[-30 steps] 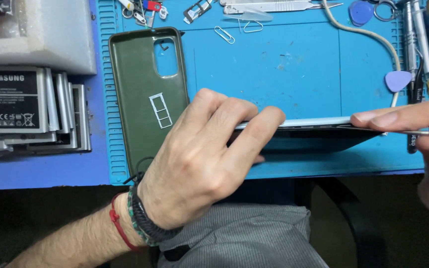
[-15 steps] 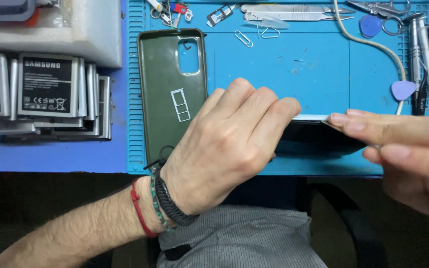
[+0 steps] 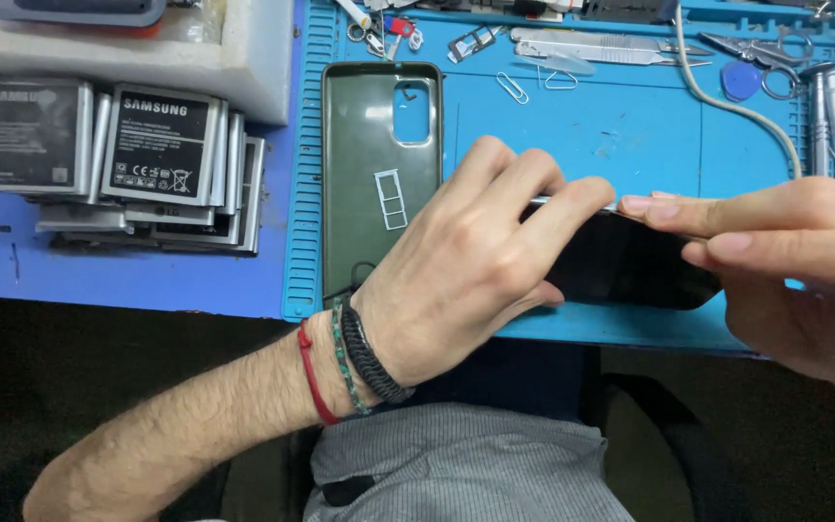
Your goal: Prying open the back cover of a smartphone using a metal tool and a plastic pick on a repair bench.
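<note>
Over blue mat [image 3: 620,126], left hand [image 3: 466,280] and right hand [image 3: 785,261] each clamp their grip on dark phone [image 3: 630,266].

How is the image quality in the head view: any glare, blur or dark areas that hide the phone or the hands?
Head view: even overhead light, sharp focus on the left hand and right hand; the black slab-shaped phone between them reads as a dark shape with only a thin bright edge; mild sheen on the olive-green phone case and blue ribbed silicone mat; the area below the table is in deep shadow.
</note>
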